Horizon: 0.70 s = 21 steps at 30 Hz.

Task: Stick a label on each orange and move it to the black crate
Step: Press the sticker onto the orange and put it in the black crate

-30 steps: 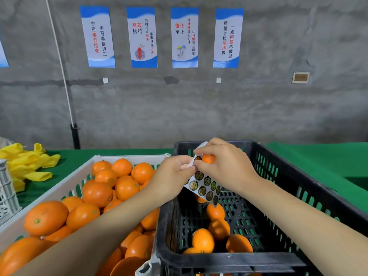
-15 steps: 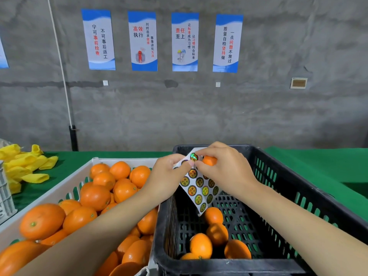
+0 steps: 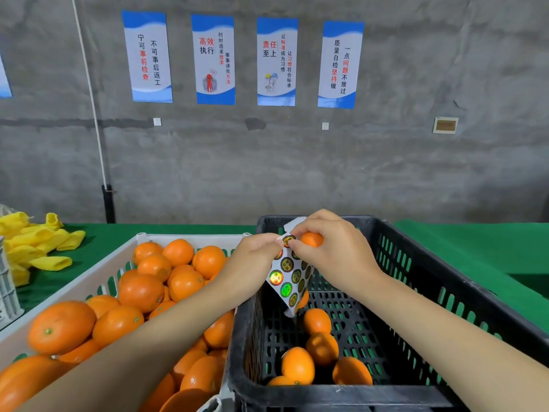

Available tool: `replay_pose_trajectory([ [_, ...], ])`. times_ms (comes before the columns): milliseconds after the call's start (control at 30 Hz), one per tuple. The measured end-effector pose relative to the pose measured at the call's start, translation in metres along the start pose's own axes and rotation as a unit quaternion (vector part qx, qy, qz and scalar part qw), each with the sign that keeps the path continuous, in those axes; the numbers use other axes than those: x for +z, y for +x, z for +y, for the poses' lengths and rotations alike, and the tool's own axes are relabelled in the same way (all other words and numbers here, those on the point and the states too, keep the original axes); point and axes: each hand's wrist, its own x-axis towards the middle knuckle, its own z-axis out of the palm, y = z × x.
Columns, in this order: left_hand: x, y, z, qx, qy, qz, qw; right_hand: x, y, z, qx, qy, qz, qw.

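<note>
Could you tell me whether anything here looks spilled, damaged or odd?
Nothing stands out. Oranges lie inside the white crate and black crate; the left hand pinches the label sheet, the right hand holds one orange.

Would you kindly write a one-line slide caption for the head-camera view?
Above the black crate, the right hand holds an orange and the left hand pinches the sticker sheet.

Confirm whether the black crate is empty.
No: several oranges lie on the floor of the black crate, under the left hand pinching the label sheet and the right hand gripping an orange.
</note>
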Motion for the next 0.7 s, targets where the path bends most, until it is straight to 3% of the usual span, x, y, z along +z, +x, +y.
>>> replay_pose_trajectory([
  [233,-0.001,0.004,0.008,-0.086,-0.1,0.044,0.99,0.001,0.0,0.002,-0.031,0.006,0.036,0.999],
  [333,-0.002,0.004,0.01,-0.113,-0.136,0.027,0.984,0.0,-0.001,0.002,-0.062,-0.03,0.05,0.996],
  [600,-0.011,0.001,0.013,-0.151,-0.195,-0.052,0.968,-0.005,-0.003,-0.001,-0.242,-0.155,0.108,0.952],
  [700,-0.01,0.002,0.013,-0.127,-0.166,-0.034,0.977,-0.003,-0.003,-0.001,-0.191,-0.123,0.1,0.969],
])
